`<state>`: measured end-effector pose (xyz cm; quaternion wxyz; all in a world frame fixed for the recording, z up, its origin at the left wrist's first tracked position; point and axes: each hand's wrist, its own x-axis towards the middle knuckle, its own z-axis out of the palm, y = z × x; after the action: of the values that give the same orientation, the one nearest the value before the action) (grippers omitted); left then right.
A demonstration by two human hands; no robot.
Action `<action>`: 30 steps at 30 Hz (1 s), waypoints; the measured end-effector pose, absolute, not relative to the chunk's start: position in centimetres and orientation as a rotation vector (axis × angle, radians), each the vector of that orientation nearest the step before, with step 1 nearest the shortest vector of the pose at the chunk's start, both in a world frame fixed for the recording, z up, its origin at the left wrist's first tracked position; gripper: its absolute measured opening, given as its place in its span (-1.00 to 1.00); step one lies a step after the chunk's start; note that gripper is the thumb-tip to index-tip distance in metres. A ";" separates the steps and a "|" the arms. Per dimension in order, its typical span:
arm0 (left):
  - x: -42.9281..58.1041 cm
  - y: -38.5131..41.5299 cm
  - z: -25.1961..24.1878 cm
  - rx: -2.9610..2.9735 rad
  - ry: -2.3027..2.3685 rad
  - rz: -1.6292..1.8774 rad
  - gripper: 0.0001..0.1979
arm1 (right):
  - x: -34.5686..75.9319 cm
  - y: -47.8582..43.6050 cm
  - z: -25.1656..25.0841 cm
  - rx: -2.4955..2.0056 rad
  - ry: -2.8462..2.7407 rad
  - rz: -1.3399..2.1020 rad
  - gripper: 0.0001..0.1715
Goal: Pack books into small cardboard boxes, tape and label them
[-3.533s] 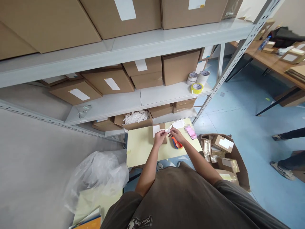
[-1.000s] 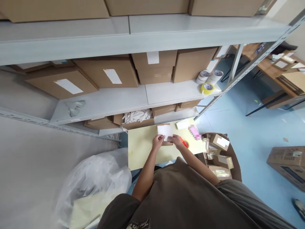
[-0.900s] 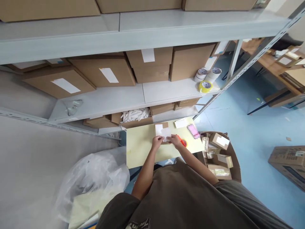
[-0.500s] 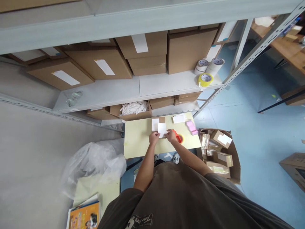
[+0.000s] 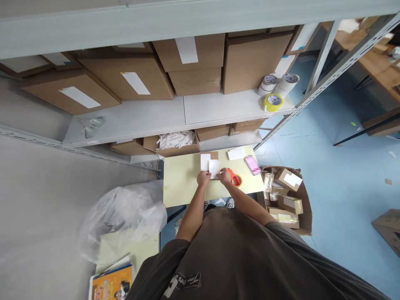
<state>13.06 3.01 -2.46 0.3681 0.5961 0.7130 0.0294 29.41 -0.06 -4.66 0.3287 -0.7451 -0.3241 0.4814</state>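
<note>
A small cardboard box (image 5: 214, 155) lies on the pale yellow table, with a white label (image 5: 205, 161) on its left part. Over its front right part is a white slip of paper (image 5: 214, 168). My left hand (image 5: 203, 178) pinches the slip's lower left corner, and my right hand (image 5: 224, 176) pinches the lower right one. Whether the slip is fully pressed to the box I cannot tell. Right beside my right hand lies an orange-red tape dispenser (image 5: 232, 176) with a yellow-edged roll.
White slips (image 5: 236, 153) and a blurred pink item (image 5: 251, 165) lie at the table's (image 5: 179, 179) right. A large carton (image 5: 308, 208) of small boxes stands right of it. Behind rises a shelf (image 5: 150, 114) with cartons and tape rolls (image 5: 273, 102). Clear plastic (image 5: 125, 212) bulges at left.
The camera view has shifted slightly. My hands still pinch the white slip's lower corners, and the slip sits in nearly the same place over the box.
</note>
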 end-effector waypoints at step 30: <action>11.9 5.5 -4.9 2.171 1.340 -0.093 -0.24 | 27.5 -0.8 -6.1 -2.020 -1.948 0.914 -0.17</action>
<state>11.87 5.45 -4.86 0.2901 0.8139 0.5022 -0.0349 27.50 -0.79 -6.10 0.0949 -0.6814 -0.6570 0.3083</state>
